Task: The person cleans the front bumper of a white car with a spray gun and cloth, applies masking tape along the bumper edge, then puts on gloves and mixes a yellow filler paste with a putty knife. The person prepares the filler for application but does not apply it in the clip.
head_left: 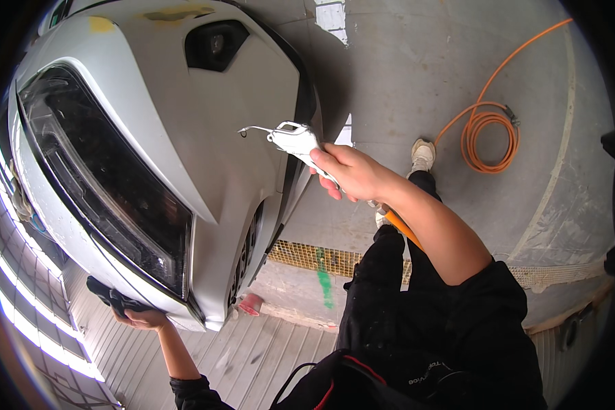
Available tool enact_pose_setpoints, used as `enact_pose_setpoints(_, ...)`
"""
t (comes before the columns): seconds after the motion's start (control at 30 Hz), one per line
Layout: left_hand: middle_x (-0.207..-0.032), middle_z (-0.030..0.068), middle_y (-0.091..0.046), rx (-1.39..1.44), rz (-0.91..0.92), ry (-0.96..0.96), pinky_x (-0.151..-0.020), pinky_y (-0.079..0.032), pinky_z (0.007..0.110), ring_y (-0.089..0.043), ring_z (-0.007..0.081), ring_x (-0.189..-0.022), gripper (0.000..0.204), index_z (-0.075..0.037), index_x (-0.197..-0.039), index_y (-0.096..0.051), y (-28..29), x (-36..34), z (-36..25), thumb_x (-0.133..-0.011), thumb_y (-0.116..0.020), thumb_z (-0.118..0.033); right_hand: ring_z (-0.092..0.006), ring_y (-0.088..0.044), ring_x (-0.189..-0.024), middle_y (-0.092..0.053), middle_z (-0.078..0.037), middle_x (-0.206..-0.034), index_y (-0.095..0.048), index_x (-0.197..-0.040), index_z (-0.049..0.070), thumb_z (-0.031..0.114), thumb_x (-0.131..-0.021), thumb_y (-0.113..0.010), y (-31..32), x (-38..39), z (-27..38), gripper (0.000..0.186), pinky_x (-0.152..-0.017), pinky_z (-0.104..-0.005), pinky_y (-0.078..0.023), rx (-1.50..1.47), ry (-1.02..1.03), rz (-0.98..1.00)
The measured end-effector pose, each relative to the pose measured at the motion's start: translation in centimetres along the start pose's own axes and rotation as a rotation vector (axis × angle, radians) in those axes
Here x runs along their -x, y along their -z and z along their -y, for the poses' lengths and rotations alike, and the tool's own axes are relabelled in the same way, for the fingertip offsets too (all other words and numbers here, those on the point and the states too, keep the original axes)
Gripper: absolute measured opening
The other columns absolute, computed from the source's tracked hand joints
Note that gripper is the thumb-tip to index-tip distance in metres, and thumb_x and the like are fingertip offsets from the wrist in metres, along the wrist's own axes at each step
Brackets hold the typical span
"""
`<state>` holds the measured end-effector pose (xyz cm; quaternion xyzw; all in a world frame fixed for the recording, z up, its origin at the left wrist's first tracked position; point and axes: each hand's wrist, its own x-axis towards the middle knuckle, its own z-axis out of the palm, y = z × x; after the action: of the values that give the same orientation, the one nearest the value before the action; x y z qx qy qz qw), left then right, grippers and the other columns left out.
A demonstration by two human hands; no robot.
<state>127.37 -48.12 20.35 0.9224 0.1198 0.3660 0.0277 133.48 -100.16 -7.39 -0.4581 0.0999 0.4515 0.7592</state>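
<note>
My right hand (352, 174) is wrapped round the grip of a white air blow gun (295, 141). The gun's thin bent nozzle points left, over the front bumper (246, 109) of a light-coloured car and apart from it. An orange hose (402, 229) shows below my right wrist, partly hidden by the forearm. At lower left, my left hand (143, 318) is closed on a dark cloth (109, 294), which lies against the car's edge beyond the headlight (109, 184). Some of the left fingers are hidden by the cloth.
A coiled orange hose (490, 142) lies on the grey floor at right. My shoe (422, 156) stands near it. Yellow floor grating (307, 258) runs beside the car. A small red container (251, 305) sits by the car's corner. The bumper has a dark lamp recess (201, 53) and yellowish patches.
</note>
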Motion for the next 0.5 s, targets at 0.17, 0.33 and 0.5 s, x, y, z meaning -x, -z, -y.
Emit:
enact_pose_setpoints(0.17, -0.133, 0.0221, -0.057, -0.048, 0.007, -0.043, -0.107, -0.045, 0.049, -0.056, 0.0359, -0.123, 0.062, 0.002, -0.137, -0.053, 0.19, -0.21, 0.63, -0.095, -0.041, -0.042, -0.0098, -0.053, -0.055, -0.053, -0.001, -0.07, -0.056, -0.101, 0.002, 0.048, -0.111, -0.037, -0.29, -0.62, 0.15, 0.05, -0.045, -0.0295, -0.042, -0.003, 0.064, -0.097)
enact_pose_setpoints(0.33, -0.135, 0.0244, -0.059, -0.002, -0.009, -0.055, -0.106, -0.045, 0.049, -0.058, 0.0382, -0.121, 0.063, 0.003, -0.137, -0.054, 0.11, -0.25, 0.86, -0.096, -0.044, -0.044, -0.0102, -0.053, -0.055, -0.054, -0.002, -0.066, -0.055, -0.101, 0.002, 0.049, -0.111, -0.036, -0.54, -0.58, 0.19, 0.051, -0.046, -0.0293, -0.041, -0.03, 0.101, -0.036)
enact_pose_setpoints(0.5, -0.136, 0.025, -0.057, 0.003, 0.002, -0.018, -0.106, -0.045, 0.05, -0.057, 0.0375, -0.122, 0.063, 0.004, -0.138, -0.052, 0.16, -0.05, 0.64, -0.097, -0.044, -0.044, -0.0103, -0.051, -0.053, -0.052, -0.001, -0.062, -0.055, -0.101, 0.002, 0.05, -0.111, -0.035, -0.43, -0.51, -0.31, 0.053, -0.046, -0.0299, -0.041, 0.026, 0.056, -0.04)
